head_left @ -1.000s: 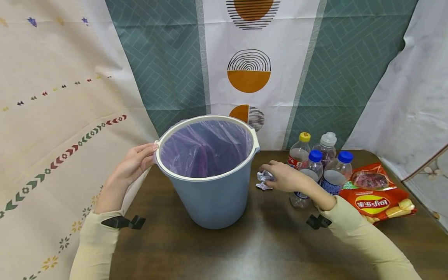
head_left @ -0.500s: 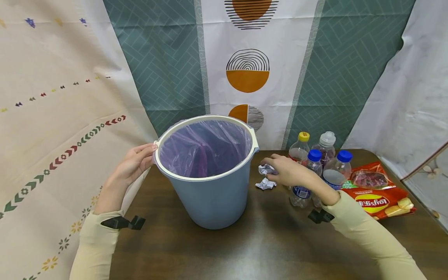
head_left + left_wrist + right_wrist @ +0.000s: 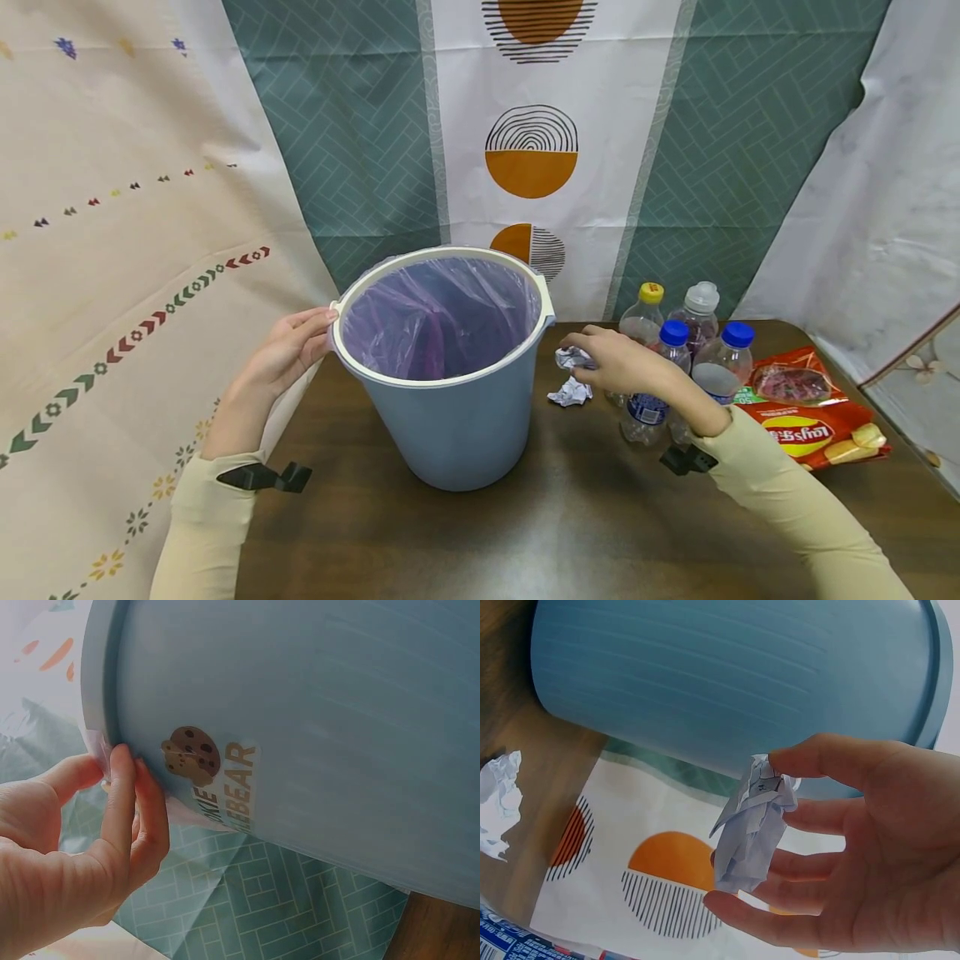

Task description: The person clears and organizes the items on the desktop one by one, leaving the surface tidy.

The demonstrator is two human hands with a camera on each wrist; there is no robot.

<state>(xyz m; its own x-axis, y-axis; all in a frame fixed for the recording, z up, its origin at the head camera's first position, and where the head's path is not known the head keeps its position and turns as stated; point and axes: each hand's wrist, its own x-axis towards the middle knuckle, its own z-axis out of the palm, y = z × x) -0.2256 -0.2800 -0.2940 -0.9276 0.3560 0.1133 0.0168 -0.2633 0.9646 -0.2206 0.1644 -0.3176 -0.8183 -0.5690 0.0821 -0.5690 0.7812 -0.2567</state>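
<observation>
A blue trash can [image 3: 461,425] with a cream rim stands on the table, lined with a thin purple bag [image 3: 442,317]. My left hand [image 3: 288,354] pinches the left side of its rim; in the left wrist view thumb and fingers [image 3: 120,802] meet at the rim over a bit of the liner. My right hand [image 3: 622,367] holds a crumpled paper ball [image 3: 754,825] between thumb and fingers, to the right of the can. A second crumpled paper ball [image 3: 572,392] lies on the table just below that hand in the head view.
Several plastic bottles, among them a blue-capped bottle [image 3: 723,367] and a yellow-capped bottle [image 3: 642,321], stand behind the right forearm. A red chip bag [image 3: 810,433] lies at the far right of the table [image 3: 480,550]. A patterned cloth [image 3: 360,142] hangs behind.
My right hand has lifted slightly with one paper ball, showing more of the other on the table. The left hand and the trash can have stayed in place.
</observation>
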